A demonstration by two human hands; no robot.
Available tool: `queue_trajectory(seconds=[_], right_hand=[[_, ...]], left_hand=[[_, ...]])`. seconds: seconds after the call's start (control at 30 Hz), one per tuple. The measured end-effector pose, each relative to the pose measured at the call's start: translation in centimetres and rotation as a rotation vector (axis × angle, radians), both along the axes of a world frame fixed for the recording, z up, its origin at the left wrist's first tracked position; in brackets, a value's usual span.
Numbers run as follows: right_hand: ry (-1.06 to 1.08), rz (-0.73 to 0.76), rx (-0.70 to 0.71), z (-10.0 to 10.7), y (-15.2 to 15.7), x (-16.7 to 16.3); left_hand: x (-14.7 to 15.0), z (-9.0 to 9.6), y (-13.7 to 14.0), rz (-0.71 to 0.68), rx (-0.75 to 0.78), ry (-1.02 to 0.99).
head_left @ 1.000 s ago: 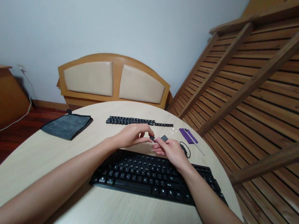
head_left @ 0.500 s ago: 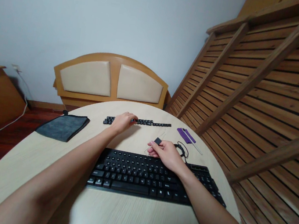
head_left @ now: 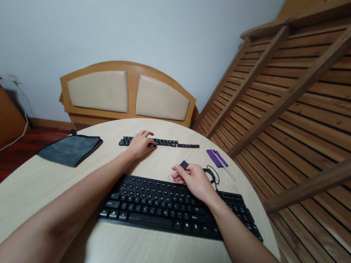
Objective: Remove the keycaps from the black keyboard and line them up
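My left hand (head_left: 141,145) is over the left part of a line of loose black keycaps (head_left: 169,143) at the far side of the table. Its fingers are apart and partly hide the caps; one fingertip appears to touch them. My right hand (head_left: 193,177) is closed round a keycap puller, whose black handle (head_left: 184,164) and thin wires show at the fingers. Below that hand lies a black keyboard (head_left: 150,220), partly covered by my right forearm. Most of its visible keys are in place.
On the left of the round wooden table (head_left: 132,251) lies a grey cloth (head_left: 71,149). To the right are a purple cloth strip (head_left: 215,158), a thin brush-like stick (head_left: 230,173) and a coiled black cable (head_left: 211,175). A slatted wooden panel (head_left: 313,103) leans close on the right.
My left hand has shifted slightly left along the keycaps and its fingers have spread. My right hand keeps hold of the keycap puller in nearly the same place. The view has moved a little.
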State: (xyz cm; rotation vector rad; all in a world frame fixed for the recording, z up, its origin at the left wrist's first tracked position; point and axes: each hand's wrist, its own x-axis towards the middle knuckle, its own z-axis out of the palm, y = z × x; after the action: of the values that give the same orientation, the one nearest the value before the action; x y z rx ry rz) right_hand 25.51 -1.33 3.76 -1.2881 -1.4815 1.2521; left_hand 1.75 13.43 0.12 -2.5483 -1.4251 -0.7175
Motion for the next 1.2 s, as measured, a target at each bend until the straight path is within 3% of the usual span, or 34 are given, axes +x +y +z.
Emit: queue_trajectory(seconds=[0.53,0.73,0.87,1.03,1.2], right_hand=[[-0.025,0.006,0.002,0.4,-0.2,-0.1],[-0.032,0.013,0.007,0.2,-0.1,0.0],[-0.028,0.009,-0.020,0.5,0.0,0.3],[-0.042,0.005,-0.048,1.0,0.1,1.0],[-0.140,0.093,0.036,0.7,0.1,1.0]], left_hand=[[0.2,-0.3,0.2,0.012,-0.037,-0.019],[0.4,1.0,-0.7,-0.044,-0.063,-0.050],[1.8,1.9,-3.9,-0.163,-0.138,-0.054],[3.5,1.6,-10.6,-0.374,-0.370,-0.065],[3.0,1.8,-13.9,-0.468,-0.335,-0.038]])
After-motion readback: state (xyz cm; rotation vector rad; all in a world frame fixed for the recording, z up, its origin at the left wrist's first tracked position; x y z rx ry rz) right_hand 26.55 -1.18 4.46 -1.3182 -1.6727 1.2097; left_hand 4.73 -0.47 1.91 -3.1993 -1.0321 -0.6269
